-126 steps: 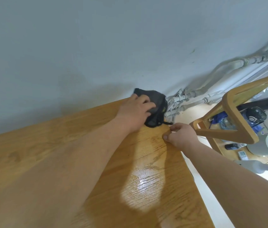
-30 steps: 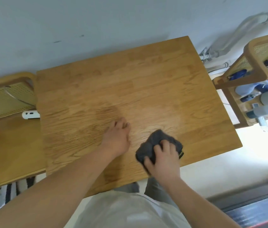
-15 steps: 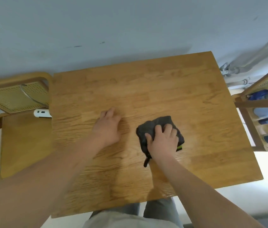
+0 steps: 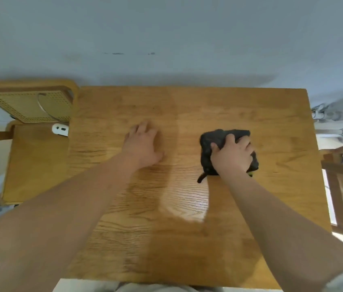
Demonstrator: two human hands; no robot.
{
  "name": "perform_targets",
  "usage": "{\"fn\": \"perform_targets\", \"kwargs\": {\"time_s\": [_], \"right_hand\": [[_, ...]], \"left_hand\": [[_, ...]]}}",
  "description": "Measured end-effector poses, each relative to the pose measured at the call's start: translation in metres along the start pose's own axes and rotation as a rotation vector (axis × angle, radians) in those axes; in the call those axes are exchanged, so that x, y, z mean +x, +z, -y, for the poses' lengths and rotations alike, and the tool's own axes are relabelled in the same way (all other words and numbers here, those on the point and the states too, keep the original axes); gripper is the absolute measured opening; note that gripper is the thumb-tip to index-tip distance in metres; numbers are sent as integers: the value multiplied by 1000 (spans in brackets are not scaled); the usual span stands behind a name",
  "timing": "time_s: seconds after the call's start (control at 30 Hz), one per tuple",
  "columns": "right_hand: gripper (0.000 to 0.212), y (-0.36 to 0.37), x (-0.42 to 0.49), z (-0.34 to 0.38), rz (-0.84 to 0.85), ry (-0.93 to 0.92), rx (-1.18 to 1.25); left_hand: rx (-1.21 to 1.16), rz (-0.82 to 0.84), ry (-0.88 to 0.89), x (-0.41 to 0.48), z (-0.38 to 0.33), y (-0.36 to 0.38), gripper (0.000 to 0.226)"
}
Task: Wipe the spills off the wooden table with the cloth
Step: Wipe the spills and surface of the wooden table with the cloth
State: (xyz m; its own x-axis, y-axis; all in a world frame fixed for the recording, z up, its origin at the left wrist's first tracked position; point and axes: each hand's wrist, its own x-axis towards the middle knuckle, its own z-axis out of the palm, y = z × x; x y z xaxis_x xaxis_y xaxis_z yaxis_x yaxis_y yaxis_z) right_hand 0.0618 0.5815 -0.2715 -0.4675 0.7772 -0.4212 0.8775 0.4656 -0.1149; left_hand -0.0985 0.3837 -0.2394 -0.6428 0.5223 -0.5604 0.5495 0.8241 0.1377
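One dark cloth point(image 4: 208, 157), two bare grips and one wooden surface point(image 4: 282, 165) are in view, with two wooden chairs, one at each side edge of the frame. The cloth lies bunched right of centre, directly under the right grip point(image 4: 232, 154), whose fingers point(image 4: 230, 139) curl over its top while the thumb hooks its left side, clamping it against the wood. Cloth shows beyond the fingertips towards the top of the frame and along both sides of the grip, and a thin dark tail pokes out at the lower left. The left grip point(image 4: 143, 144) lies flat on the wood left of centre, fingers straight, holding nothing, well apart from the cloth. One glossy patch point(image 4: 187, 203) shines on the grain just below the cloth. A pale wall point(image 4: 166, 39) fills the upper frame. The left chair point(image 4: 33, 161) carries a small white object point(image 4: 60, 129) on its seat. The right chair point(image 4: 339, 165) stands below grey pipes point(image 4: 330, 114).
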Motion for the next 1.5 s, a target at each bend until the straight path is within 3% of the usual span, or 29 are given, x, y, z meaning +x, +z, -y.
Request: {"fn": "perform_targets", "kwargs": {"time_s": [0.07, 0.17, 0.23, 0.4, 0.57, 0.63, 0.8, 0.87, 0.97, 1.13, 1.3, 1.5], "right_hand": [[45, 12, -11, 11, -105, -253, -91], [46, 4, 8, -2, -77, -699, -188], [48, -14, 49, -6, -69, -783, -256], [55, -42, 129, 30, -124, -345, -103], [57, -41, 143, 80, -123, -80, -3], [54, -33, 130, 100, -136, -107, -8], [52, 0, 70, 141, -91, -511, -173], [53, 10, 53, 141, -79, -564, -191], [52, 21, 26, 133, -63, -525, -194], [51, 50, -44, 119, -85, -423, -189], [46, 98, -135, 100, -191, -329, -140], [43, 147, -241, 78, -268, -237, -117]], "left_hand": [[1, -22, -52, 14, -2, -5, 90], [-33, 37, -77, 23, -1, -12, 96], [-46, 80, -88, 26, 1, -14, 102], [-33, 115, -86, 27, 8, -16, 106], [-28, 99, -80, 23, 9, -14, 105], [-44, 82, -77, 22, 9, -13, 104], [-60, 94, -30, 20, 18, -8, 107], [-48, 129, 29, 21, 28, -13, 105], [-134, 142, 100, 17, 46, -17, 92], [-207, -197, 135, -26, 76, 21, 52], [-205, -200, 386, -86, 109, 61, 43], [-162, -169, 480, -131, 138, 92, 37]]}}
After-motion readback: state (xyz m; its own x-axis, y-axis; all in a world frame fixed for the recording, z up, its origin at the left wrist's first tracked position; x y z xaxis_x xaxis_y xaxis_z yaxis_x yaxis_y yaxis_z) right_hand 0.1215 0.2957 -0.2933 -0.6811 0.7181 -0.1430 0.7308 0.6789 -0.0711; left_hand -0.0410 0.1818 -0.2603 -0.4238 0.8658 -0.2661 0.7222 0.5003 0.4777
